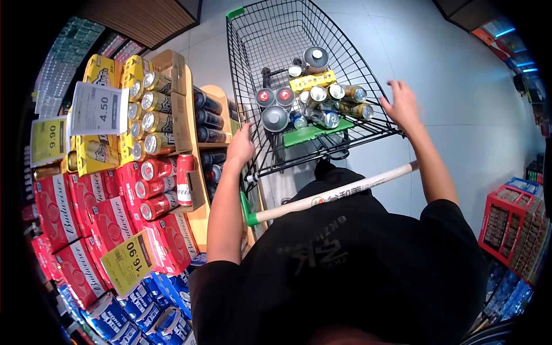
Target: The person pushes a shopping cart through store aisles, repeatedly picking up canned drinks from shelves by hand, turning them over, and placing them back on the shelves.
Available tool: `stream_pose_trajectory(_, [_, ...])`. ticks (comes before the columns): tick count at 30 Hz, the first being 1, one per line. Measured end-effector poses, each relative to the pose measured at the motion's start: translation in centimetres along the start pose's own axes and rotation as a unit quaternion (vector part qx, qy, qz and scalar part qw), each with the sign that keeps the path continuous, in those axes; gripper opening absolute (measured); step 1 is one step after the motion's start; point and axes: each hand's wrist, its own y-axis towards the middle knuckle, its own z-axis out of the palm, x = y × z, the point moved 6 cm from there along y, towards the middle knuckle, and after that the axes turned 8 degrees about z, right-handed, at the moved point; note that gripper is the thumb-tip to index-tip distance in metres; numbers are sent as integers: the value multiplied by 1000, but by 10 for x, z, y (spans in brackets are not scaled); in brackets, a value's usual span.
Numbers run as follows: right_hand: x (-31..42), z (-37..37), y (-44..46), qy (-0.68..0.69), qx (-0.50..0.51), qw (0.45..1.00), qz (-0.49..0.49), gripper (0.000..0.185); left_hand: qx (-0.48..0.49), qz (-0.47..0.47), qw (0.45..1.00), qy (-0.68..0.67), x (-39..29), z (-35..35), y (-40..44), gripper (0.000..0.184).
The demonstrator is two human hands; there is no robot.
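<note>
A black wire shopping cart (270, 29) stands in front of me, with its pale handle bar (339, 192) across my waist. In its near part are bottles with grey tops (275, 118), several cans (330, 119) and a yellow multipack strip (312, 81). My left hand (240, 146) is at the cart's left rim, its fingers partly hidden, so its grip is unclear. My right hand (401, 106) is beside the right rim with its fingers apart and nothing in it.
Left of the cart stand stacked red beer packs (89, 267), yellow can packs (103, 72), blue packs (118, 316) and price signs (99, 109). A wooden shelf (198, 227) holds dark cans. A red crate display (506, 221) is at the right, beyond the tiled floor (454, 144).
</note>
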Motion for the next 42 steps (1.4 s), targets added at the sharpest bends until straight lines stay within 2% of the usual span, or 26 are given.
stream_pose_trajectory(2, [22, 19, 30, 96, 16, 991, -96, 39, 10, -3, 1000, 14, -14, -9, 5, 43])
stream_pose_trajectory(3, [31, 36, 42, 105, 74, 985, -115, 39, 9, -4, 1000, 11, -13, -10, 8, 41])
stream_pose_trajectory(4, [32, 64, 54, 91, 137, 981, -103, 42, 7, -7, 1000, 6, -15, -13, 13, 39])
stream_pose_trajectory(6, [30, 111, 79, -85, 216, 966, -113, 44, 12, -25, 1000, 12, -21, -22, 20, 37])
stream_pose_trajectory(9, [28, 134, 99, -276, 229, 920, -155, 50, 9, -21, 1000, 20, -29, -29, 27, 35])
stream_pose_trajectory(13, [27, 147, 106, -329, 224, 898, -188, 58, 25, -52, 998, 14, -26, -34, 36, 32])
stream_pose_trajectory(20, [39, 175, 173, -347, 214, 885, -225, 42, -9, -51, 999, -7, -21, -45, 71, 31])
stream_pose_trajectory(25, [58, 156, 208, -315, 193, 894, -254, 37, -21, -73, 997, -14, -14, -48, 96, 31])
stream_pose_trajectory(31, [93, 112, 280, -308, 146, 898, -277, 50, -46, -55, 997, -20, -7, -75, 140, 25])
stream_pose_trajectory(35, [137, 76, 333, -266, 129, 912, -285, 45, -14, -88, 996, 4, 17, -84, 175, 37])
stream_pose_trajectory(38, [164, 54, 374, -149, 174, 945, -234, 46, 0, -93, 995, 28, 24, -94, 193, 45])
stream_pose_trajectory(39, [177, 46, 384, -118, 110, 950, -268, 49, 12, -81, 996, 23, 31, -96, 203, 50])
stream_pose_trajectory(40, [190, 38, 392, -85, 87, 951, -285, 50, -1, -83, 996, 17, 35, -100, 209, 51])
stream_pose_trajectory(42, [217, 13, 407, 8, 96, 950, -297, 48, -24, -84, 996, 4, 39, -108, 219, 53])
